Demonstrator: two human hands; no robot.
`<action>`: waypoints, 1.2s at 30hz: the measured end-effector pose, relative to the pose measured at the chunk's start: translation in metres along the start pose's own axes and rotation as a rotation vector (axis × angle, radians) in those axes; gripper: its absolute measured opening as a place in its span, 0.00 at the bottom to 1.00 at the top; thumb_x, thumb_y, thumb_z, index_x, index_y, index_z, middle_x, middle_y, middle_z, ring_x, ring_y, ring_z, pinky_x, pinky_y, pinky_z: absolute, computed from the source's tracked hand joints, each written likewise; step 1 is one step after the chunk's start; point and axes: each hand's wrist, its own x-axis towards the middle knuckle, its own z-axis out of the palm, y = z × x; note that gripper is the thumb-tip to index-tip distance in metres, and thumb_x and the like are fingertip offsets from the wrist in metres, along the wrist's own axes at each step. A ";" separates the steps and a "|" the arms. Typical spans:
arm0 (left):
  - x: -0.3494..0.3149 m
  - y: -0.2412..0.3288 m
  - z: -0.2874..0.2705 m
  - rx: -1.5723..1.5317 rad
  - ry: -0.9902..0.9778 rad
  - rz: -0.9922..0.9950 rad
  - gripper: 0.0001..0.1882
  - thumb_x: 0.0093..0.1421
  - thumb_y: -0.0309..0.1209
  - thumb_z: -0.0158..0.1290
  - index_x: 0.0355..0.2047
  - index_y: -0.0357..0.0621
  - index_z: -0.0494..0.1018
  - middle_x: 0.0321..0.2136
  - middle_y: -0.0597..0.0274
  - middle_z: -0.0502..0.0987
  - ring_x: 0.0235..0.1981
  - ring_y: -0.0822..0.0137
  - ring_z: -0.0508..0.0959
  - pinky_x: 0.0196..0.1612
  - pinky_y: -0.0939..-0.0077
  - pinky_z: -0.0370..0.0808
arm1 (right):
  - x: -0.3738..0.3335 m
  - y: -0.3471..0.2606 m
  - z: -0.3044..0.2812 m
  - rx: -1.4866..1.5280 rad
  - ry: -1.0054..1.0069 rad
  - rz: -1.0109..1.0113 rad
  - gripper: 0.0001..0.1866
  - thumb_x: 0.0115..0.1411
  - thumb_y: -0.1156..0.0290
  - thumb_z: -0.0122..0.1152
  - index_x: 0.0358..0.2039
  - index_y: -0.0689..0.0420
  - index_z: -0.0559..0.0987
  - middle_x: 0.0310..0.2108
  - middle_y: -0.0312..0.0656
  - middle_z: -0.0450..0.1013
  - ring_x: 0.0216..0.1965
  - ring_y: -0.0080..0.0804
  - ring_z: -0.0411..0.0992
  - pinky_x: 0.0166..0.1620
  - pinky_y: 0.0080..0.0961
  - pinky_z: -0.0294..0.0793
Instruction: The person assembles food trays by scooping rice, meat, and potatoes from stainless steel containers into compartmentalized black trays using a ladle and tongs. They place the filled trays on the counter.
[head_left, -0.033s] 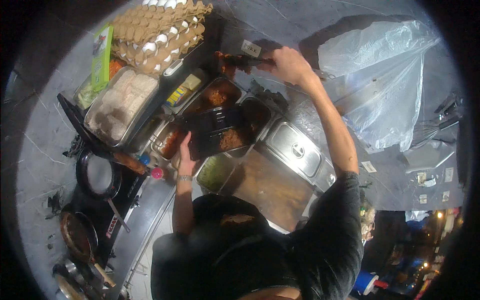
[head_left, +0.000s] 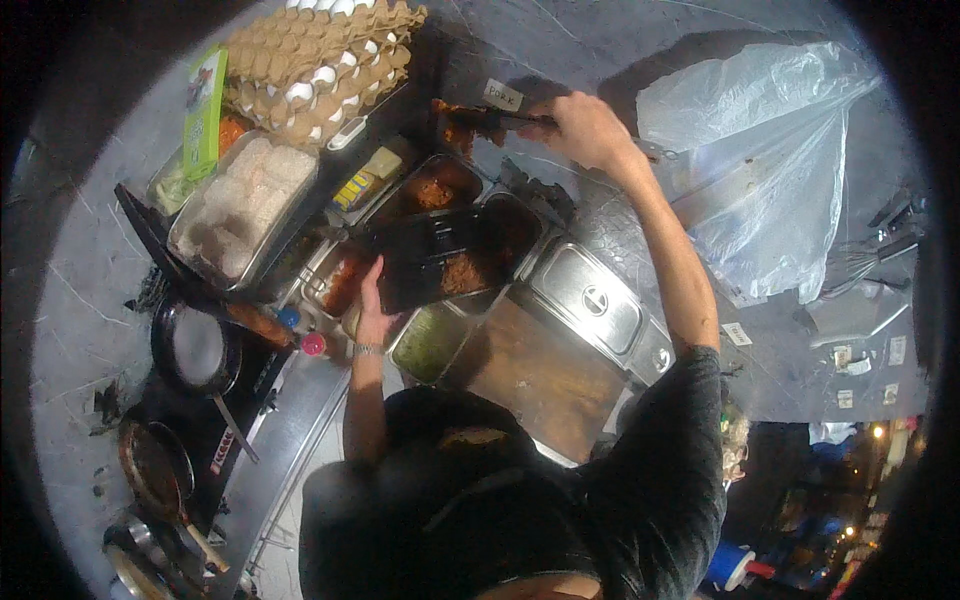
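Note:
My left hand (head_left: 371, 308) holds a black compartment food tray (head_left: 405, 268) by its near left side, thumb up along the edge. Brown minced food (head_left: 461, 274) lies in one of its compartments. Stretched to the far side, my right hand (head_left: 592, 132) is closed on a dark, slender utensil (head_left: 505, 118), its exact kind unclear. Reddish-brown food (head_left: 455, 132) shows at the utensil's far end. Under and behind the tray sit metal pans, one with red-brown food (head_left: 435, 192), another with chopped green food (head_left: 425, 345).
A wooden board (head_left: 545, 370) and a lidded steel pan (head_left: 585, 298) are close to my body. Farther left stand egg cartons (head_left: 320, 80) and a container of pale portions (head_left: 240, 205). Frying pans (head_left: 195, 345) are at the left, a plastic bag (head_left: 760, 170) at the right.
My right hand has shifted very slightly to the right with the utensil. My left hand and the tray have hardly moved.

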 end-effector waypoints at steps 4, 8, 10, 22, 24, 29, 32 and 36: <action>0.031 0.006 0.024 -0.016 -0.051 -0.042 0.28 0.70 0.51 0.54 0.58 0.41 0.76 0.51 0.55 0.83 0.49 0.57 0.84 0.54 0.61 0.82 | -0.030 -0.006 -0.023 0.058 0.028 -0.054 0.17 0.63 0.54 0.69 0.46 0.50 0.88 0.30 0.52 0.81 0.33 0.53 0.80 0.40 0.44 0.78; 0.079 0.005 0.001 0.029 -0.067 0.065 0.28 0.71 0.50 0.54 0.59 0.40 0.75 0.52 0.54 0.82 0.50 0.56 0.84 0.56 0.60 0.82 | -0.051 -0.020 -0.033 0.079 0.054 -0.090 0.18 0.62 0.56 0.70 0.44 0.56 0.88 0.29 0.52 0.80 0.31 0.51 0.79 0.38 0.40 0.77; 0.086 0.005 0.002 0.055 -0.063 0.039 0.28 0.71 0.50 0.54 0.59 0.40 0.75 0.52 0.54 0.83 0.50 0.57 0.84 0.56 0.61 0.82 | -0.061 -0.025 -0.038 0.085 0.042 -0.077 0.19 0.61 0.56 0.71 0.43 0.58 0.87 0.29 0.52 0.80 0.32 0.51 0.79 0.38 0.40 0.77; 0.084 0.009 0.024 0.078 -0.169 0.048 0.26 0.72 0.50 0.52 0.60 0.44 0.75 0.54 0.57 0.81 0.51 0.60 0.82 0.57 0.62 0.79 | -0.072 -0.031 -0.016 0.144 0.009 -0.235 0.20 0.61 0.53 0.71 0.42 0.58 0.87 0.33 0.49 0.83 0.34 0.51 0.81 0.39 0.40 0.79; 0.084 0.008 0.030 0.047 -0.263 0.073 0.26 0.73 0.50 0.51 0.60 0.44 0.75 0.54 0.56 0.81 0.52 0.59 0.82 0.57 0.61 0.80 | -0.071 -0.029 -0.001 0.122 -0.071 -0.196 0.20 0.62 0.52 0.70 0.42 0.57 0.87 0.33 0.48 0.83 0.34 0.50 0.81 0.39 0.40 0.80; 0.088 0.007 0.033 0.027 -0.238 0.038 0.27 0.73 0.49 0.49 0.62 0.42 0.73 0.56 0.54 0.80 0.54 0.56 0.82 0.59 0.57 0.79 | -0.067 -0.051 0.117 -0.240 -0.394 -0.272 0.24 0.64 0.47 0.65 0.45 0.55 0.87 0.32 0.46 0.82 0.35 0.50 0.82 0.39 0.44 0.81; 0.078 0.012 0.020 0.015 -0.226 0.047 0.28 0.74 0.49 0.49 0.63 0.41 0.72 0.56 0.53 0.80 0.55 0.54 0.82 0.59 0.56 0.79 | -0.080 -0.052 0.145 -0.005 -0.192 -0.313 0.24 0.64 0.47 0.65 0.47 0.54 0.86 0.37 0.47 0.82 0.36 0.50 0.82 0.39 0.44 0.82; 0.064 0.016 0.001 0.021 -0.103 0.097 0.28 0.74 0.49 0.49 0.62 0.40 0.73 0.56 0.53 0.80 0.54 0.54 0.82 0.58 0.56 0.80 | -0.084 -0.044 0.125 0.111 -0.200 -0.276 0.23 0.62 0.51 0.68 0.49 0.53 0.85 0.41 0.48 0.82 0.37 0.49 0.82 0.39 0.44 0.82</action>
